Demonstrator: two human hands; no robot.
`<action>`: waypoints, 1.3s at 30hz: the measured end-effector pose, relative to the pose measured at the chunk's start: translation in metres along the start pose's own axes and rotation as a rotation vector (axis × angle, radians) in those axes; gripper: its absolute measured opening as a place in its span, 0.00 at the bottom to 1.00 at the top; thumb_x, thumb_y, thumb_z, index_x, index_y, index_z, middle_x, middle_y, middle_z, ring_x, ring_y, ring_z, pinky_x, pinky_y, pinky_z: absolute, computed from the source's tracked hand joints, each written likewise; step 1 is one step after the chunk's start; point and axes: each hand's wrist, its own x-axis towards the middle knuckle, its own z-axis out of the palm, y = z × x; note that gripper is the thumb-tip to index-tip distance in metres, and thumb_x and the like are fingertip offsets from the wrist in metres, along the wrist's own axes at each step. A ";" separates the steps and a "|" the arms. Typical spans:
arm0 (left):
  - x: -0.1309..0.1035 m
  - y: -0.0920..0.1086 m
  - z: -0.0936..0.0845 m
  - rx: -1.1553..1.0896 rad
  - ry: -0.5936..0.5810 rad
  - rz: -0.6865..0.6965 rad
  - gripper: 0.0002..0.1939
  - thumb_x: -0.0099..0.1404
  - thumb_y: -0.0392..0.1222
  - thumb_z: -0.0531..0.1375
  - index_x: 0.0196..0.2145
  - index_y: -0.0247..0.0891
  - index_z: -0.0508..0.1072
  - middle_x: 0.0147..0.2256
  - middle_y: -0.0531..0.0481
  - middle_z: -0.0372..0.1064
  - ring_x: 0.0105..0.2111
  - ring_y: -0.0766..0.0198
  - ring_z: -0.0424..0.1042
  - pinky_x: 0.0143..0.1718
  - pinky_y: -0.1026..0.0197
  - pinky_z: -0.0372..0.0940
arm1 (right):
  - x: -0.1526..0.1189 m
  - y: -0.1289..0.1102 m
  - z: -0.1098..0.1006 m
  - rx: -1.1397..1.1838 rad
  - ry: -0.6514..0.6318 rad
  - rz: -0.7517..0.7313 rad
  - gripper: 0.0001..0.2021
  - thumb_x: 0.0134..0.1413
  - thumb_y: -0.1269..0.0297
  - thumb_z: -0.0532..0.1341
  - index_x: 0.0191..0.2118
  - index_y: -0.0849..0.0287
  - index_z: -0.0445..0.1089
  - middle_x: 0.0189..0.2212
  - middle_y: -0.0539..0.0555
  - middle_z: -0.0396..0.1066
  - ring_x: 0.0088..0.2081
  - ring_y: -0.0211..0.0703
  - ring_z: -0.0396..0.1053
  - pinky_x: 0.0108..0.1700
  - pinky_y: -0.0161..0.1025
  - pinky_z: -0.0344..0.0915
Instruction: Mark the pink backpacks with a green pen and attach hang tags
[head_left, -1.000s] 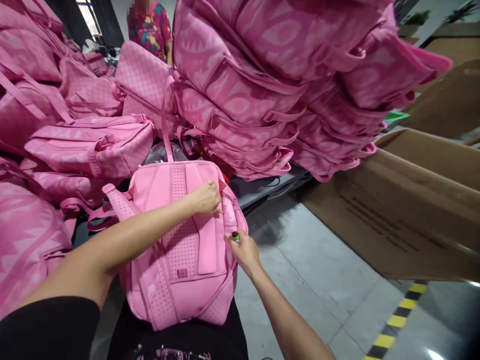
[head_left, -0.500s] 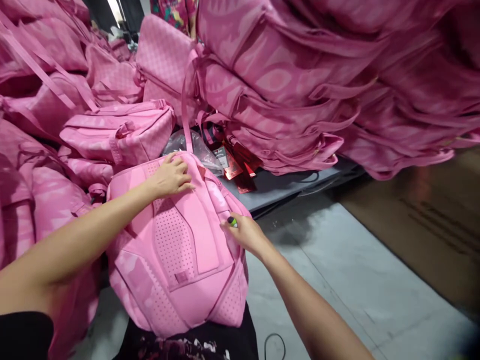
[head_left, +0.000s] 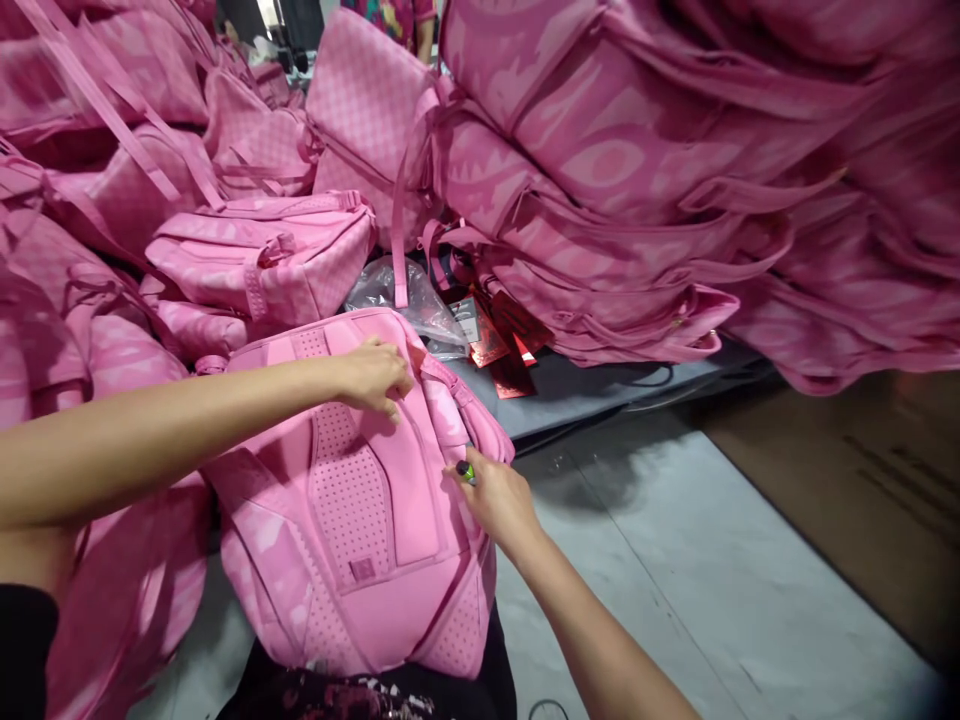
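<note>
From the head view, the backpack (head_left: 351, 460) lies beneath the left hand (head_left: 377, 377), its fingers loosely curled, pinching or not I cannot tell; the right hand (head_left: 500, 502) grasps a pen (head_left: 467, 472) at the backpack's side. Steadying the backpack firmly, pen clear of its fabric, seems wise.

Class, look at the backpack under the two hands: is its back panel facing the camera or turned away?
Facing the camera: the backpack's dotted padding and small square patch are visible.

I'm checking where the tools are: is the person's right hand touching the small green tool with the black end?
Touching. The head view shows the green tool held in the right hand, its black end poking out of the grip.
</note>
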 end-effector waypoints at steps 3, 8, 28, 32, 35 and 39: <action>-0.003 0.009 -0.006 0.137 -0.005 0.018 0.15 0.56 0.53 0.69 0.33 0.40 0.77 0.38 0.47 0.74 0.43 0.53 0.65 0.44 0.53 0.50 | -0.001 0.000 0.002 0.003 -0.005 0.001 0.10 0.65 0.55 0.56 0.39 0.55 0.68 0.34 0.53 0.78 0.36 0.49 0.77 0.29 0.37 0.51; -0.015 0.000 -0.017 0.417 0.168 0.006 0.23 0.58 0.63 0.64 0.28 0.38 0.77 0.35 0.44 0.71 0.42 0.52 0.63 0.48 0.48 0.51 | -0.002 0.005 0.002 0.030 -0.001 0.013 0.10 0.65 0.54 0.56 0.39 0.55 0.68 0.33 0.54 0.78 0.36 0.49 0.76 0.29 0.36 0.51; -0.016 0.046 0.051 0.004 0.509 -0.176 0.14 0.58 0.50 0.68 0.34 0.35 0.76 0.40 0.44 0.71 0.46 0.52 0.67 0.63 0.37 0.50 | -0.031 0.031 -0.059 0.986 0.116 -0.006 0.36 0.55 0.30 0.50 0.48 0.59 0.72 0.35 0.58 0.77 0.28 0.44 0.75 0.29 0.38 0.70; -0.023 0.053 0.069 0.013 0.664 -0.153 0.10 0.58 0.42 0.69 0.34 0.35 0.75 0.42 0.44 0.72 0.50 0.50 0.67 0.63 0.35 0.54 | -0.022 0.022 -0.058 1.145 0.111 -0.034 0.45 0.46 0.22 0.45 0.46 0.60 0.74 0.17 0.51 0.70 0.14 0.40 0.64 0.15 0.35 0.60; -0.025 0.056 0.078 0.023 0.741 -0.134 0.05 0.61 0.38 0.66 0.33 0.36 0.74 0.42 0.44 0.72 0.51 0.50 0.66 0.61 0.35 0.58 | -0.009 0.002 -0.045 1.206 0.149 -0.045 0.36 0.47 0.32 0.61 0.50 0.60 0.73 0.31 0.58 0.79 0.24 0.45 0.74 0.25 0.39 0.71; -0.024 0.057 0.084 0.030 0.780 -0.115 0.04 0.64 0.38 0.63 0.33 0.36 0.73 0.43 0.44 0.73 0.54 0.49 0.65 0.60 0.36 0.60 | 0.000 -0.023 -0.031 1.044 0.252 -0.053 0.17 0.51 0.51 0.68 0.41 0.59 0.74 0.32 0.56 0.79 0.30 0.44 0.75 0.32 0.39 0.72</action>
